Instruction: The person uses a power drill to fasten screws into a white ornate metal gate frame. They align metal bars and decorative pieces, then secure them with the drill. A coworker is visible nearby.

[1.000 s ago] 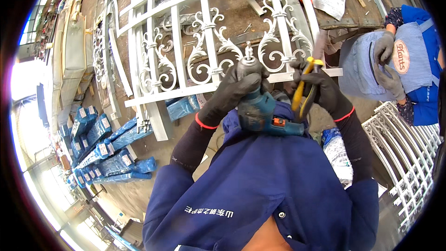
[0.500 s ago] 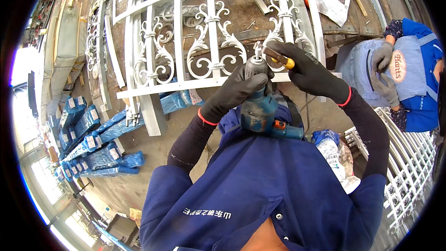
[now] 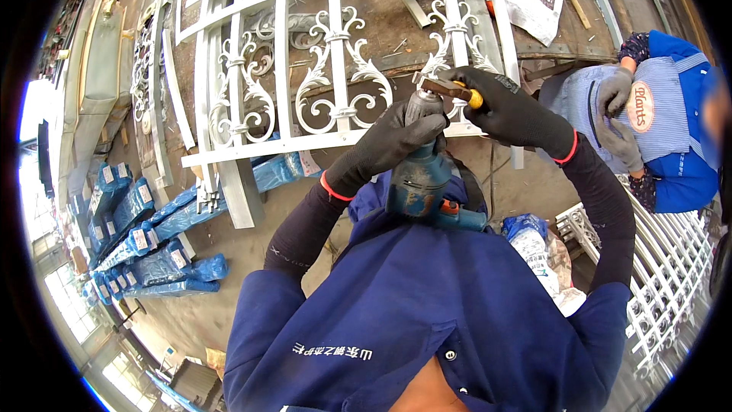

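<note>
A worn teal power drill points up in front of my chest. My left hand, in a black glove, is wrapped around its front end near the chuck. My right hand, also gloved, holds a small tool with a yellow and brown handle against the chuck. Just beyond both hands lies a white ornate metal railing with scrollwork.
The railing rests on a rusty workbench with paper sheets. Another person in blue with grey gloves stands at the right. White grille panels lean lower right. Blue wrapped packages lie on the floor at left.
My right hand has moved from beside the drill up to the chuck with the yellow-handled tool. The left hand has stayed on the drill's front.
</note>
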A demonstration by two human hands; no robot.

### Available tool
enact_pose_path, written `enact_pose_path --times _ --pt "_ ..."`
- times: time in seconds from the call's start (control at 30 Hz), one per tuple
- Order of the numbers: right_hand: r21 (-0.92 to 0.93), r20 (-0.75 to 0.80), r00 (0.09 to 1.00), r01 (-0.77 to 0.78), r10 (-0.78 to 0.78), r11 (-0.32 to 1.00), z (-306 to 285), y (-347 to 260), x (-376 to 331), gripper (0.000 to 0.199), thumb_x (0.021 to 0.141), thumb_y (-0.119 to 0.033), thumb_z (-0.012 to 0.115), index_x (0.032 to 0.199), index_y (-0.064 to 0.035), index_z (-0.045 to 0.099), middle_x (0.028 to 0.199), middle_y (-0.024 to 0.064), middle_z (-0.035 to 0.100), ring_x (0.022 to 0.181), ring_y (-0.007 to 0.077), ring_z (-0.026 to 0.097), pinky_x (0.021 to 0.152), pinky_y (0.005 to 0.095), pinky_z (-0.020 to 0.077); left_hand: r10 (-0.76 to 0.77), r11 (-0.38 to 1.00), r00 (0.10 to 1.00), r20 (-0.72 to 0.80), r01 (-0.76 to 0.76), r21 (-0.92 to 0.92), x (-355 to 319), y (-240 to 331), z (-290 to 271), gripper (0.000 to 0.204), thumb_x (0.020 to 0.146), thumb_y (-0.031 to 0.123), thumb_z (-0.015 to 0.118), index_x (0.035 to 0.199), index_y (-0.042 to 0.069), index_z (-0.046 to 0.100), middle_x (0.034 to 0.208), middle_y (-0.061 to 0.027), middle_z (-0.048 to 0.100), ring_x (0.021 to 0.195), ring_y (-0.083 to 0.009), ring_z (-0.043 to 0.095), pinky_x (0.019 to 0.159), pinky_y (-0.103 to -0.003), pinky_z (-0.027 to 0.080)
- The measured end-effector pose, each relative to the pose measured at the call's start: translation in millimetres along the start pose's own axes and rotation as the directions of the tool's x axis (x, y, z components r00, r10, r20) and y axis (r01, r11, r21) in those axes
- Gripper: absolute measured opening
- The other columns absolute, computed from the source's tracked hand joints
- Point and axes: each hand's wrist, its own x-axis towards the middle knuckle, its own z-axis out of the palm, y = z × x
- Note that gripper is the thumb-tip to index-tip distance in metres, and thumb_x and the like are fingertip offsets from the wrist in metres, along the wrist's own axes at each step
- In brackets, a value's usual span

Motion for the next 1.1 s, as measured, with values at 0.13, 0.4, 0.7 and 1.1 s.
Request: enact_pose_path --times 0.13,0.4,0.7,1.1 --pt "-0.006 -0.048 0.997 0.062 -0.062 0.998 -4.9 9.9 -1.1 0.052 0.084 -0.005 0.057 0.133 -0.0013 0.040 0.119 0.0201 0.052 0.105 0.0291 0.056 0.089 0.0360 0.0461 0.008 0.999 1.000 0.012 -0.008 0.031 3.3 1.0 2.7 0.033 0.092 0.034 0.052 0.102 0.003 0.054 0.079 -0.0041 0.059 0.079 -0.0130 0.058 0.076 -0.030 0.048" --pt "-0.130 -0.068 0.981 0.173 -0.183 0.976 -10.5 3.7 -4.5 0.052 0.079 -0.002 0.061 0.129 -0.0032 0.046 0.109 0.0189 0.055 0.100 0.0314 0.057 0.087 0.0386 0.0475 0.027 0.997 1.000 -0.002 -0.027 0.077 1.6 -0.9 5.5 0.031 0.093 0.032 0.053 0.099 0.002 0.056 0.080 -0.0049 0.060 0.077 -0.0130 0.058 0.074 -0.030 0.048" --pt "-0.048 -0.035 0.998 0.046 -0.048 0.998 -3.9 3.6 1.5 0.048 0.088 -0.029 0.063 0.126 -0.0027 0.049 0.115 0.0201 0.055 0.103 0.0328 0.058 0.087 0.0399 0.0489 -0.002 0.997 1.000 -0.030 0.005 0.077 -0.3 6.4 10.0 0.030 0.093 0.030 0.053 0.099 0.001 0.057 0.080 -0.0056 0.061 0.076 -0.0119 0.058 0.074 -0.029 0.048" --pt "-0.001 -0.157 0.988 -0.004 0.004 1.000 12.0 27.8 -2.5 0.041 0.088 -0.020 0.061 0.122 -0.0019 0.048 0.101 0.0190 0.060 0.091 0.0301 0.062 0.078 0.0390 0.0497 0.024 0.781 0.956 0.293 0.165 -0.602 -22.2 -112.9 -20.4 0.090 0.083 0.067 0.051 0.142 0.003 0.030 0.140 -0.0173 0.043 0.125 -0.0283 0.046 0.106 -0.043 0.038"
